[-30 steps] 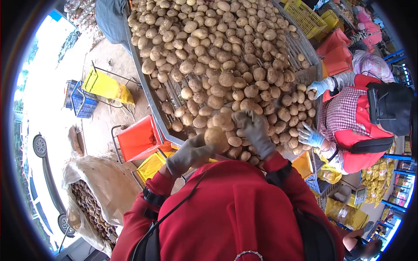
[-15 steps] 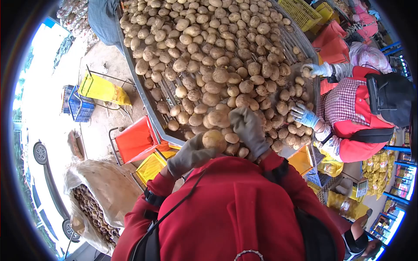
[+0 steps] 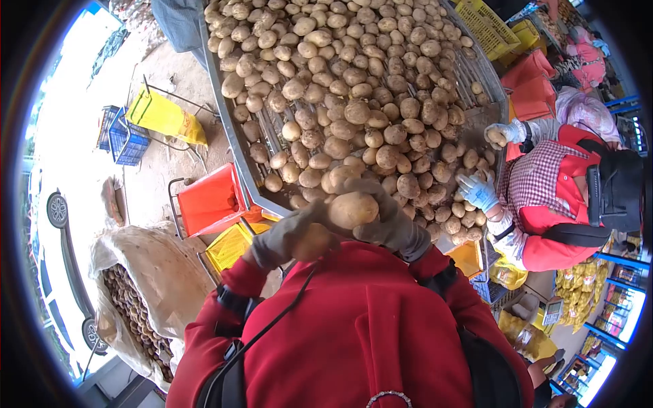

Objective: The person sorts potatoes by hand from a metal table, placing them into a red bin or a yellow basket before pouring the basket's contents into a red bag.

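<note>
Both my hands wear grey gloves and are close together in front of my chest, at the near edge of a metal sorting table (image 3: 235, 146) heaped with potatoes (image 3: 357, 112). My left hand (image 3: 279, 238) is closed around a potato (image 3: 311, 242), slightly blurred. A larger pale potato (image 3: 353, 210) is held by my right hand (image 3: 391, 221), whose fingers curve round its top and right side. Loose potatoes lie just beyond both gloves.
A co-worker in a checked apron (image 3: 537, 173) reaches over the table's right side with gloved hands. Left stand a red bag (image 3: 207, 200), a yellow bag (image 3: 228, 245), blue crates (image 3: 128, 143) and a large potato sack (image 3: 156, 272). Yellow crates (image 3: 484, 27) stand at back right.
My right hand has come back from the heap and now holds a large potato. My left hand, with its potato, has moved slightly down and left. The view has shifted a little.
</note>
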`<act>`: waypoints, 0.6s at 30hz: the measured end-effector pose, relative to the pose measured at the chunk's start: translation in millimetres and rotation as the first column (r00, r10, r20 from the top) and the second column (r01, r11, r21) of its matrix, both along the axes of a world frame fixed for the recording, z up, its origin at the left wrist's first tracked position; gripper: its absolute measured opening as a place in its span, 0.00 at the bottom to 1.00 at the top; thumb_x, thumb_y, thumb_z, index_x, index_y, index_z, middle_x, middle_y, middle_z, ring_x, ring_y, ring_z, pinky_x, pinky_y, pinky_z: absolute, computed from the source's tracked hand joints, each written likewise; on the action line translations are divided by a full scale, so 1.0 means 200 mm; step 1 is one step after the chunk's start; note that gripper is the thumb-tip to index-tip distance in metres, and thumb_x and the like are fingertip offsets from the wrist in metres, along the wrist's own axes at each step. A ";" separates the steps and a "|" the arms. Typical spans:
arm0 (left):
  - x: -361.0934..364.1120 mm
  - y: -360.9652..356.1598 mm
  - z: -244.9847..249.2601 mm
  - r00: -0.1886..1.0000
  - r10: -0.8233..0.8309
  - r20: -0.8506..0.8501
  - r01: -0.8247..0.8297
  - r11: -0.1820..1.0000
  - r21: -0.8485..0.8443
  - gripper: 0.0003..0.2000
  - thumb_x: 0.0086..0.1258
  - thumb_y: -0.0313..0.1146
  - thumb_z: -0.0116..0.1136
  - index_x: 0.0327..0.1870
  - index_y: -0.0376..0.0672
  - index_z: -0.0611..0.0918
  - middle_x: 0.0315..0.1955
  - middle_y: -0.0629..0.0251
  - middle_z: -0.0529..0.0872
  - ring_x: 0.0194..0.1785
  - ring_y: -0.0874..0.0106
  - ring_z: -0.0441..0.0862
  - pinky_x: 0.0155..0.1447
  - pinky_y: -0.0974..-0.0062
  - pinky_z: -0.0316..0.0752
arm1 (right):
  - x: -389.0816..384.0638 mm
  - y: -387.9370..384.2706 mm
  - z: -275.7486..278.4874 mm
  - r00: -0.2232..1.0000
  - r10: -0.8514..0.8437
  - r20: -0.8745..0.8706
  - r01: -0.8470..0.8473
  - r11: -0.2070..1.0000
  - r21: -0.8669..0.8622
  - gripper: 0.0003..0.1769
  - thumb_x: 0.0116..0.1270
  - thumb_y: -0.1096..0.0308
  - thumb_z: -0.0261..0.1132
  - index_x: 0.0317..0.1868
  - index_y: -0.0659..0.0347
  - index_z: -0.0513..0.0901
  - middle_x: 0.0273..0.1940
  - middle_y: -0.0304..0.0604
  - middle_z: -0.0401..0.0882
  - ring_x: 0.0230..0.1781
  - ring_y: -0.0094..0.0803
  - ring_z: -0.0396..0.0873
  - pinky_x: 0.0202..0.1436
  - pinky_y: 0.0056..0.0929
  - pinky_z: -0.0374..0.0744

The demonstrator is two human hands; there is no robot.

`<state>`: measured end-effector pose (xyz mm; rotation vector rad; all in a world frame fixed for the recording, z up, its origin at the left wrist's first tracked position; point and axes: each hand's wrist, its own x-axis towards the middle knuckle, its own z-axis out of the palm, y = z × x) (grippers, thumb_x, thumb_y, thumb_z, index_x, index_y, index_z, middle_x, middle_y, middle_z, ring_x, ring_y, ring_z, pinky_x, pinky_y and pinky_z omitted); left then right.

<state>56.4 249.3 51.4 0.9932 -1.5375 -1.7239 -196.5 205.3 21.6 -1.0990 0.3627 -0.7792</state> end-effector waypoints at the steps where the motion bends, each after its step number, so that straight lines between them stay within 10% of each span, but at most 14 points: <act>1: -0.03 0.01 0.03 0.992 0.028 -0.120 -0.008 0.986 0.164 0.29 0.86 0.54 0.45 0.70 0.35 0.77 0.46 0.55 0.89 0.46 0.66 0.89 0.51 0.66 0.85 | 0.02 -0.01 0.03 0.998 0.064 -0.027 -0.063 0.998 0.015 0.44 0.68 0.78 0.72 0.82 0.60 0.63 0.76 0.49 0.70 0.75 0.38 0.73 0.76 0.37 0.76; 4: -0.09 0.04 -0.03 0.846 0.317 -0.429 0.042 0.761 0.647 0.38 0.84 0.67 0.42 0.70 0.36 0.77 0.44 0.57 0.90 0.44 0.65 0.89 0.51 0.67 0.84 | 0.07 -0.03 0.12 0.981 0.002 -0.194 -0.022 0.995 -0.100 0.35 0.76 0.67 0.69 0.78 0.62 0.68 0.75 0.47 0.73 0.71 0.36 0.75 0.74 0.36 0.76; 8: -0.09 0.08 -0.03 0.754 0.423 -0.503 0.039 0.735 0.676 0.39 0.81 0.70 0.43 0.67 0.37 0.78 0.44 0.57 0.88 0.39 0.64 0.88 0.41 0.67 0.85 | 0.14 -0.02 0.08 0.879 -0.284 -0.383 0.146 0.925 -0.350 0.22 0.83 0.60 0.58 0.68 0.65 0.78 0.70 0.47 0.79 0.69 0.34 0.77 0.69 0.36 0.81; 11: -0.09 0.10 -0.14 0.624 0.401 -0.671 0.136 0.789 0.599 0.39 0.80 0.70 0.46 0.70 0.40 0.75 0.45 0.60 0.88 0.41 0.67 0.87 0.41 0.70 0.84 | 0.18 -0.11 0.19 0.829 -0.216 -0.516 0.204 0.976 -0.080 0.22 0.86 0.58 0.54 0.65 0.65 0.82 0.66 0.49 0.83 0.68 0.36 0.79 0.70 0.36 0.80; 18: -0.02 0.23 -0.15 0.537 0.513 -0.669 0.055 0.771 0.635 0.33 0.82 0.63 0.51 0.71 0.41 0.75 0.52 0.59 0.86 0.52 0.68 0.85 0.56 0.71 0.80 | 0.43 -0.07 0.06 0.805 -0.382 -0.454 -0.163 0.593 -0.788 0.17 0.82 0.58 0.63 0.60 0.60 0.84 0.56 0.48 0.89 0.59 0.39 0.88 0.60 0.35 0.85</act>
